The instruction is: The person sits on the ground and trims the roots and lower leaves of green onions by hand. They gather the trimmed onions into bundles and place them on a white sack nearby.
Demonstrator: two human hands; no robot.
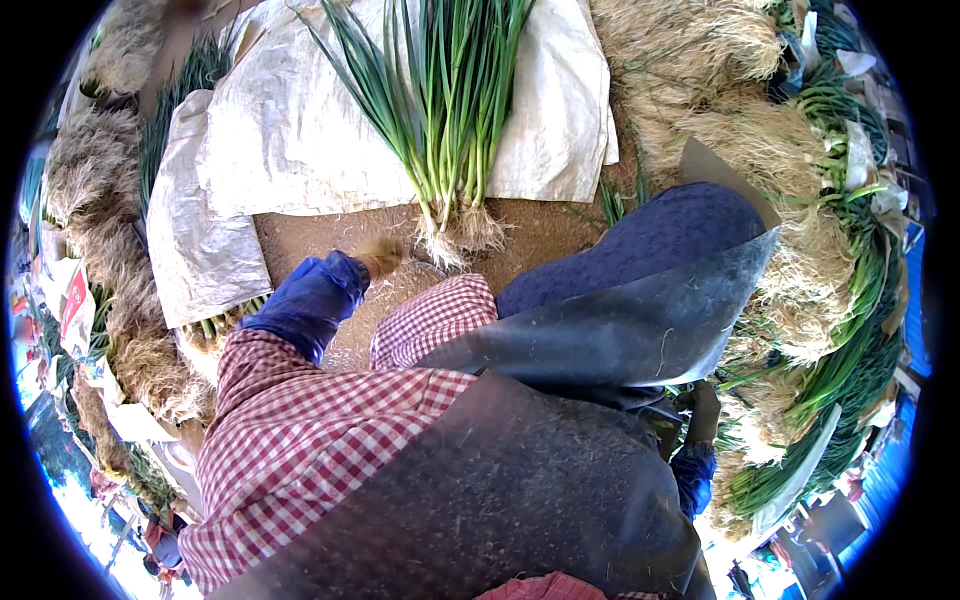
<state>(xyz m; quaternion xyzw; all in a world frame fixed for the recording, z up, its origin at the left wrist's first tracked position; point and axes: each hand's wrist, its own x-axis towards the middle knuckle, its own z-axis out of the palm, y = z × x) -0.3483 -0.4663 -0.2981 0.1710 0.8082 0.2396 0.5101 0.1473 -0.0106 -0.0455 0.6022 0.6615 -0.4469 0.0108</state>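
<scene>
A bunch of green onions point(454, 150) lies on the white woven sheet point(300, 127) in front of me, leaves pointing away. Its pale, stringy roots point(457, 238) reach past the sheet's edge onto the brown ground. My left hand point(384, 255), in a blue sleeve, is just left of those roots. It is blurred, and I cannot make out its fingers or anything in them. Low at my right side, past the edge of the dark apron point(480, 487), is my right hand point(703, 412). It is in shadow beside stacked onions, its fingers partly hidden by the apron.
Onion bundles with dry, straw-coloured roots point(750, 142) are piled along my right. More root bundles point(97, 165) line the left. My raised knee point(645, 232) stands between the sheet and the right pile. Bare brown ground point(322, 232) shows before me.
</scene>
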